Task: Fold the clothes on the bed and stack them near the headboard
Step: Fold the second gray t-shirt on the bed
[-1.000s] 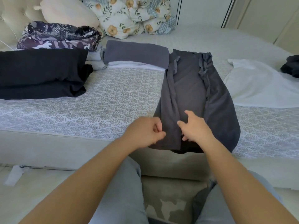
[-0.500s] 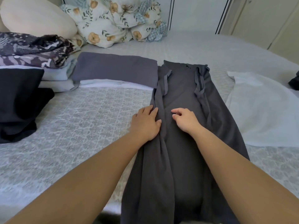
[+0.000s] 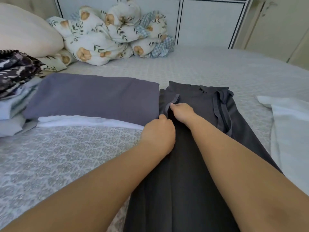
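A dark grey garment (image 3: 197, 148) lies lengthwise on the bed (image 3: 66, 156), its sides folded inward. My right hand (image 3: 182, 112) pinches the folded left edge of the garment near its top. Just below it, my left hand (image 3: 158, 136) has curled fingers on the same left edge. To the left lie a folded purple-grey cloth (image 3: 93, 97) on a white one (image 3: 87, 121), and beyond them a patterned dark stack (image 3: 15, 71) on pale folded clothes. A white garment (image 3: 291, 131) lies spread at the right.
A cream pillow (image 3: 25, 30) and a bundled floral quilt (image 3: 110, 34) sit at the back left. White cupboard doors (image 3: 207, 20) stand behind the bed. Bare bedcover stretches across the back right.
Both hands have slid up the garment's left fold toward its top. The view has moved closer and forward over the bed.
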